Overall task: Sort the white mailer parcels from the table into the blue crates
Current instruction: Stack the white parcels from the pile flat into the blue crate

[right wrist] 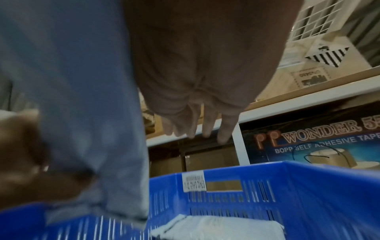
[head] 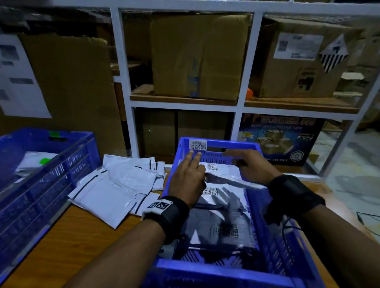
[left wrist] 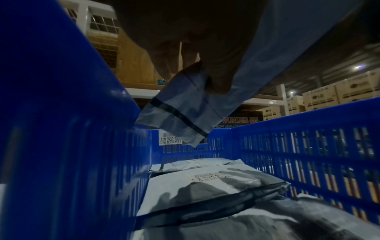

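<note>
Near crate (head: 261,246) under both wrists, mailers stacked inside. Second crate (head: 42,175) far left; pile (head: 118,188) on table between. Left hand (head: 186,179) pinching mailer (head: 226,177) above crate, right hand (head: 256,164) spread, barely touching. Lower flat, label up, then release.

Loose parcels (head: 118,190) on table (head: 64,245) between left crate (head: 31,191) and right crate (head: 269,261)

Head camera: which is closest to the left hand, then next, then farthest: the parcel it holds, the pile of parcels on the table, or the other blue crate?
1. Held parcel: under the left hand, above the near crate.
2. Pile of parcels: on the table, just left of the hand.
3. Other crate: far left, beyond the pile.
</note>
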Demonstrator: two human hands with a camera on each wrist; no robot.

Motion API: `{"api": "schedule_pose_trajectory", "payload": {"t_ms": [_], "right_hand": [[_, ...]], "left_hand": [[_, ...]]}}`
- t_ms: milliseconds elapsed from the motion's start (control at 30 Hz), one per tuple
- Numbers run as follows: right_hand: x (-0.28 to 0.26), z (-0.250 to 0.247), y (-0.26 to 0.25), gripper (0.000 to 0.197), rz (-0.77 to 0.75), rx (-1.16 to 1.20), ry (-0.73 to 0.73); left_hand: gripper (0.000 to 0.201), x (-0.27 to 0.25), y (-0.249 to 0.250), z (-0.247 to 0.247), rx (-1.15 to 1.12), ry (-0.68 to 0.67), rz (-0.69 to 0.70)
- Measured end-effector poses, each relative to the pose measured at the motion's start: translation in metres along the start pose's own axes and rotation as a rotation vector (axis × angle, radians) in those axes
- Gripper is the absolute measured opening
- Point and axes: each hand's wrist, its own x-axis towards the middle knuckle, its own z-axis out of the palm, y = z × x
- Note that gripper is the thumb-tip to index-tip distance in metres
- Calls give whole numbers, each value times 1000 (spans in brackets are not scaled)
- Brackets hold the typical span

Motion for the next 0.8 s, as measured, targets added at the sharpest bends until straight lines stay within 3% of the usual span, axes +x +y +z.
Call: {"api": "schedule_pose_trajectory", "payload": {"t_ms": [67,100,200,267,300,367,433,533,667,800], "right_hand": [[-3,-6,-9,30,78,126,-31],[-5,-9,-16,30,104,147,-77],[-7,-13,-36,52,148,122,-263],[-7,-8,-44,53,168,79,-465],[-8,-1,-47,52,184,29,-554],[-10,18,-48,73,196,-177,-623],[-15,39,-45,70,186,-365,-634],[-27,61,-34,68,256,-469,-699],[-42,76,-23,74,335,-550,-754],[-53,92,-30,79,320,-516,-829]], "left_hand": [[27,-1,2,-3,104,-105,-41],[29,-1,2,-3,152,-148,-65],[32,0,7,0,253,-243,-110],[32,1,15,1,280,-293,-127],[32,1,18,1,281,-322,-144],[31,0,26,0,291,-358,-161],[31,-2,33,0,306,-376,-141],[35,-7,38,4,333,-453,-84],[54,-14,38,15,263,-740,-12],[91,-27,41,29,204,-1041,54]]}}
